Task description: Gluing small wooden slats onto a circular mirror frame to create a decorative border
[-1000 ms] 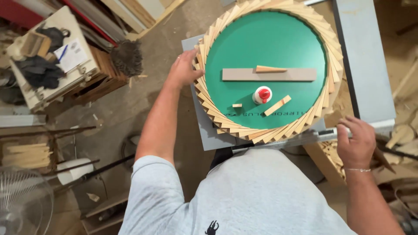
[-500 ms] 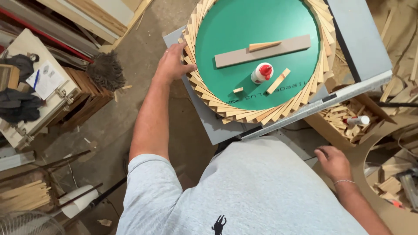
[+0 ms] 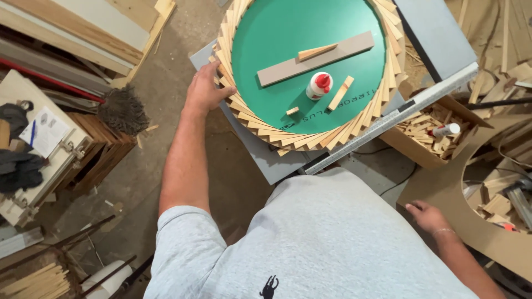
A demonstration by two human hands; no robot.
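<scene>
While the left hand (image 3: pixel 204 88) keeps its place on the left edge of the ring of overlapping wooden slats (image 3: pixel 252 119), fingers spread and pressed flat against the slat ends rather than curled round anything, the right hand (image 3: pixel 425 215) has changed most in the head view: a second ago it was up by the metal fence rail (image 3: pixel 388 119) at the near right of the work, half a second ago it had dropped away from it, and now it hangs low beside the grey shirt (image 3: pixel 327 238), fingers loosely extended, grasping nothing, just over the edge of a curved brown board (image 3: pixel 443 182). The view has also swung, so the green round panel (image 3: pixel 288 39) with its slat ring now sits toward the top, lying flat on the grey table (image 3: pixel 260 158). On the green face rest a long grey strip (image 3: pixel 316 58) with a wooden wedge (image 3: pixel 317 51) on it, a white glue bottle with a red cap (image 3: pixel 320 86) and two short wood blocks (image 3: pixel 341 92), all in the same places on the panel. With one hand steadying the ring and the other off it, the piece seems to be held in place rather than being built on; a box of wood offcuts (image 3: pixel 426 135) lies to the right.
</scene>
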